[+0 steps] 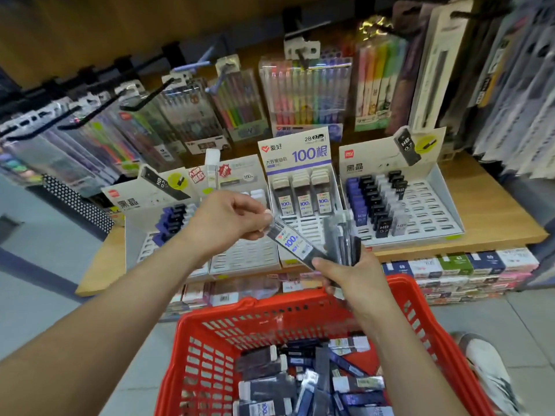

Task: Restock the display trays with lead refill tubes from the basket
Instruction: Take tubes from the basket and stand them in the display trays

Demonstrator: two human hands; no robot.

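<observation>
Wooden shelf (495,211), light-grained. Above the shelf, clear pen packs (304,94) hanging on black hooks (99,106), with a pastel highlighter pack (378,82) toward the right. Left of the shelf, a polka-dot item (78,202). Under the shelf's front edge, rows of small coloured boxes (468,265). Below and right of the shelf, a white shoe (486,367) on grey floor tiles (39,295).

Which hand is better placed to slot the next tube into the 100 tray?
Left: the left hand pinches a single 100-label tube by its cap, while the right hand grips the spare tubes.
</observation>
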